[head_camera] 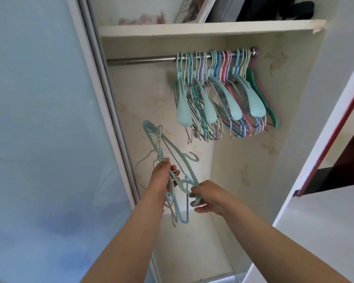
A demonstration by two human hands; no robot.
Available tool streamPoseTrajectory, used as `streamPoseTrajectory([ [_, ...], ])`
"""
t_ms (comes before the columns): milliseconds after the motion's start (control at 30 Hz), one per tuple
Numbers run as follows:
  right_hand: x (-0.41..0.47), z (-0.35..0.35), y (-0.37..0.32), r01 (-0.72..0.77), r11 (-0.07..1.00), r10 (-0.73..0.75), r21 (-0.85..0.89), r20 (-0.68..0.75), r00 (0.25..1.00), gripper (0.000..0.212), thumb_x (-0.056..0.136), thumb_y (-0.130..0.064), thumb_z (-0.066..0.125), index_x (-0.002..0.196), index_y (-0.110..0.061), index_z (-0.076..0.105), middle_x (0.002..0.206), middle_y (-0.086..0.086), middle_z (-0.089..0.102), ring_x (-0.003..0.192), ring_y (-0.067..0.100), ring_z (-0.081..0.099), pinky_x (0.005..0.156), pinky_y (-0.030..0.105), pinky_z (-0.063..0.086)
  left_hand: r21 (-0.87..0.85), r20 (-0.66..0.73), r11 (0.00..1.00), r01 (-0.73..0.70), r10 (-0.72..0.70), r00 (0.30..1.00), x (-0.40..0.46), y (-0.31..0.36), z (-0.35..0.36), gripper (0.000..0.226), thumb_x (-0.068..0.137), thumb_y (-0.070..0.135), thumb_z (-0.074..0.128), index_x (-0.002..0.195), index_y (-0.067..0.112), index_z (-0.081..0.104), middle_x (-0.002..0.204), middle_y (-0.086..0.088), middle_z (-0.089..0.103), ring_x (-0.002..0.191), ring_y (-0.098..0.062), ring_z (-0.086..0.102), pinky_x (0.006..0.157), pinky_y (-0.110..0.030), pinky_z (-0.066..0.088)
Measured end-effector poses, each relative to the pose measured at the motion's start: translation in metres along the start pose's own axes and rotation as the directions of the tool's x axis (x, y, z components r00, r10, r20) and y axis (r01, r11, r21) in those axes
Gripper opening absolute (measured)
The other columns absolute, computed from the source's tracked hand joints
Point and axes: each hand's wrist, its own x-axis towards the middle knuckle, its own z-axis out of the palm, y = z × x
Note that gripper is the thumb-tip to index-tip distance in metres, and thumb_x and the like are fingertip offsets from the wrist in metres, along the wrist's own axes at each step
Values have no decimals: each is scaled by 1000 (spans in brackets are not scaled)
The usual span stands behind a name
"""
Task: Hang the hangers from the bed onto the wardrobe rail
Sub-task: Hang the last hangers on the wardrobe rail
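a bunch of hangers (pixel 161 152) is held low in the open wardrobe, below the rail (pixel 141 59). the left hand (pixel 161 176) grips the bunch; the right hand (pixel 208 198) pinches one teal hanger's end. many hung hangers (pixel 223 94) crowd the rail's right end, under a shelf (pixel 202 27).

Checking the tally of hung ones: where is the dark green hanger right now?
In the head view, the dark green hanger hangs at the far right end of the rail, last in the row of hangers.

Bright soft daylight, faint shadows inside wardrobe (pixel 243 160), wide-angle bending at edges, slight overall softness
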Motion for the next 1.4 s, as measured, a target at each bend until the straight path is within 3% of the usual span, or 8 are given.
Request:
streamPoseTrajectory([
  [267,10,-11,19,-98,876,118,472,-12,993,15,98,-9,39,88,-8,49,63,5,51,35,7,36,32,12,29,159,3,976,147,-149,989,-8,-22,-5,32,100,46,41,96,15,48,75,-3,50,46,-10,45,43,-23,40],
  [400,16,-22,29,-235,690,170,685,163,972,22,100,-11,36,81,-7,47,53,2,46,30,5,34,27,11,23,127,-6,957,262,-263,965,-5,-42,-18,22,101,33,45,86,17,43,65,0,41,31,-7,33,32,-13,29],
  [533,28,-29,41,-155,673,181,723,42,983,21,98,-9,33,80,-9,42,50,2,40,28,6,31,27,11,20,39,-26,918,396,-395,918,-5,-59,-30,25,100,14,46,76,21,48,61,1,41,28,-6,30,31,-11,22],
  [667,38,-39,61,6,820,168,573,-250,953,29,101,-30,36,80,-11,42,56,3,36,35,11,30,36,12,21,3,-69,910,415,-414,908,0,-65,-37,30,101,15,44,70,14,45,48,1,38,26,-6,29,31,-9,22],
  [767,41,-44,73,0,1000,8,18,-437,900,26,101,-25,35,101,-3,49,75,12,51,57,23,49,51,27,38,-76,-81,910,408,-414,907,5,-58,-39,37,101,22,46,66,10,43,36,2,34,24,-6,30,29,-10,24],
  [933,33,-28,77,-2,645,-298,-764,-253,920,32,95,-20,37,124,-15,50,115,12,64,104,31,60,85,34,50,-101,-117,940,327,-338,934,5,-30,-34,37,101,22,45,66,11,44,46,1,39,25,-7,29,32,-8,23],
  [1233,-5,12,-29,471,643,-547,-604,69,834,49,101,-34,41,148,-21,32,137,3,51,115,21,52,89,23,36,-148,-241,977,151,-183,953,15,31,-17,33,104,15,31,75,7,44,63,-5,45,34,-9,32,32,-14,27],
  [1400,-18,18,-87,622,617,-672,-481,88,735,51,103,-26,35,152,-19,21,124,3,49,91,14,42,67,17,38,-115,-153,983,142,-159,975,21,63,-5,44,98,8,23,77,1,60,33,1,36,24,-7,27,30,-17,23],
])
